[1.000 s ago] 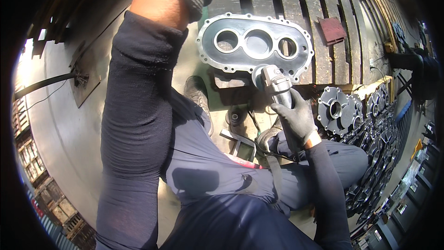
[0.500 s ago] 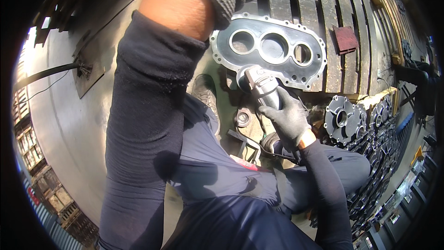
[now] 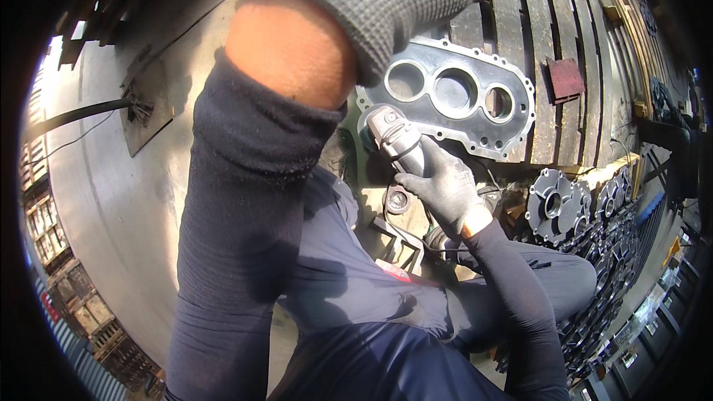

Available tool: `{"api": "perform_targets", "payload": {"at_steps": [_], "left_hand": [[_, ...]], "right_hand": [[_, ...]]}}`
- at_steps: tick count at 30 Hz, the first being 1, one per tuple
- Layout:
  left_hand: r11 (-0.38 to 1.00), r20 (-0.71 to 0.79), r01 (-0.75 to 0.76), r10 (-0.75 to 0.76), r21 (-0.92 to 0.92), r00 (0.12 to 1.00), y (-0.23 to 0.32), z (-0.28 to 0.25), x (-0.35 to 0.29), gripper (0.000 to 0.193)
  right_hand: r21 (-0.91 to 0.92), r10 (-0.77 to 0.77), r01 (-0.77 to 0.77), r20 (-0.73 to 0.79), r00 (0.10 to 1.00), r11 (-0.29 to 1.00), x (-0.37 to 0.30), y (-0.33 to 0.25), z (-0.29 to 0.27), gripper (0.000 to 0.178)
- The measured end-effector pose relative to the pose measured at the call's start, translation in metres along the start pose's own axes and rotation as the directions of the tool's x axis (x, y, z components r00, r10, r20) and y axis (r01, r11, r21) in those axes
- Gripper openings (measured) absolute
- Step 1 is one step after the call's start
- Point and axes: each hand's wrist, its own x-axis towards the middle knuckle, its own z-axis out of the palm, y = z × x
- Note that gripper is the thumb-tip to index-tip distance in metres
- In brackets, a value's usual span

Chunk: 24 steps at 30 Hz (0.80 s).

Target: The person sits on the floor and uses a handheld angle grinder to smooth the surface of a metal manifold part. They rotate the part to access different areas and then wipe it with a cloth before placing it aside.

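My right hand, in a grey work glove, is wrapped round the body of an angle grinder. The grinder's head is at the near left edge of a grey metal casting, an oval gearbox cover with three large round holes and a rim of bolt lugs. I cannot tell whether its disc touches the rim. My left hand, gloved too, reaches across the top of the view above the casting's far left end. Its fingers run to the upper edge, and whether they hold anything is hidden.
The casting lies on a slatted wooden pallet, with a dark red square pad to its right. Several similar castings are stacked at the right. A power cord and a metal bracket lie by my legs.
The grinder has moved left along the casting's near edge, my right hand with it. My left hand now covers more of the casting's far left end. The view has shifted slightly.
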Motion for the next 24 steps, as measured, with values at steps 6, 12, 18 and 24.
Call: {"api": "perform_targets", "payload": {"at_steps": [6,12,18,24], "left_hand": [[0.987,0.106,0.106,-0.093,-0.121,0.990,0.005,-0.010,0.003,0.040],[0.978,0.056,0.199,-0.195,-0.069,0.979,0.010,-0.015,-0.001,0.037],[0.960,0.103,0.246,-0.234,-0.132,0.967,0.010,0.007,0.012,0.040],[0.932,0.245,0.302,-0.251,-0.200,0.936,-0.004,-0.020,0.019,0.040]], "right_hand": [[0.001,-0.035,0.036,-0.027,0.999,0.999,0.020,-0.004,0.005,0.072],[-0.001,-0.075,0.075,0.042,0.996,0.997,0.049,-0.024,0.004,0.064],[0.044,-0.067,0.070,-0.067,0.996,0.997,0.064,-0.007,0.010,0.075],[0.079,-0.113,0.120,-0.092,0.989,0.990,0.087,-0.025,0.013,0.071]]}}
